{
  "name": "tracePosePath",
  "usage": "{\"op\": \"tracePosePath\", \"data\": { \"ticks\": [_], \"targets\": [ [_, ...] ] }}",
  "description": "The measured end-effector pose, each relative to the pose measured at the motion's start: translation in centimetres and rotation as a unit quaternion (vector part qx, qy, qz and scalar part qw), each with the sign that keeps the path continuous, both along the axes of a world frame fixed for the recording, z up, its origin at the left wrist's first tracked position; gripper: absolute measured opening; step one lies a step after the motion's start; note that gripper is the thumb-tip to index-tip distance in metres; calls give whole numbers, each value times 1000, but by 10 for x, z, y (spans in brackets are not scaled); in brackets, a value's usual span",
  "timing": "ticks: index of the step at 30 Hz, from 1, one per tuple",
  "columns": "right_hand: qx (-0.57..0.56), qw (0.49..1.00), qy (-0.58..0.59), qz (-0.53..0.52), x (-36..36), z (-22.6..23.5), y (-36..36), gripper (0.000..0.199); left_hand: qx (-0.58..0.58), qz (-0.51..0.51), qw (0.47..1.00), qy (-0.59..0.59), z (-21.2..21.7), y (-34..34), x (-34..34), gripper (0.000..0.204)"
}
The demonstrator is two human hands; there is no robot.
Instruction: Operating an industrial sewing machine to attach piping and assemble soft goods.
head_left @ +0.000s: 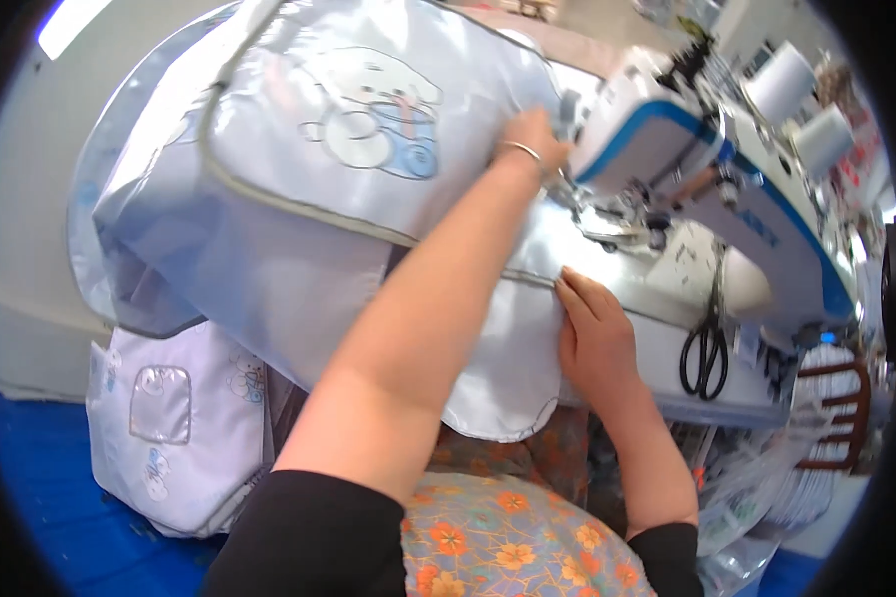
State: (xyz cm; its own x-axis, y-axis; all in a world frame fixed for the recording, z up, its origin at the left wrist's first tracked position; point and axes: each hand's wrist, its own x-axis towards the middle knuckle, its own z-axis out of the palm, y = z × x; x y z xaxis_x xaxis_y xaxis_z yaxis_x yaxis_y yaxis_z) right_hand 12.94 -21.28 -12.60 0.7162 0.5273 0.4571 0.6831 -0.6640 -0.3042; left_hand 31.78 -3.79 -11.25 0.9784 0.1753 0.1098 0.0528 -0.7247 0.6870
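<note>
A large pale lilac-blue piece of sewn fabric (pixel 299 269) with grey piping and a printed cartoon animal spreads across the sewing machine's bed. My left hand (pixel 536 141), a bracelet at its wrist, rests at the fabric's right edge, close beside the machine head; its fingers are blurred and partly hidden. Nearer to me, my right hand (pixel 597 338) is closed on the edge of a rounded, piped fabric panel (pixel 508 358), fingers together along the rim. Between my hands sits the presser foot area (pixel 607 227) of the white and blue sewing machine (pixel 647 124).
Black-handled scissors (pixel 705 358) lie at the front of the machine bed. White thread cones (pixel 788 85) stand behind the machine. At lower left, a similar printed fabric piece (pixel 179 428) sits over a blue surface (pixel 30 458). Clear plastic bags (pixel 757 497) and a brown chair back (pixel 846 413) are at the right.
</note>
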Motion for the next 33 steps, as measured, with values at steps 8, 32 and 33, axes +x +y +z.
{"op": "tracePosePath", "data": {
  "ticks": [8, 32, 33],
  "targets": [
    [10, 1000, 26, 10, 3, 9, -5, 38, -369, 58, 927, -47, 7, 20, -60, 33],
    [332, 842, 418, -79, 59, -14, 6, 8, -21, -101, 903, -416, -11, -11, -162, 29],
    [336, 851, 396, -71, 58, -15, 6, 8, -10, -111, 915, -388, -9, -11, -164, 29]
  ]
}}
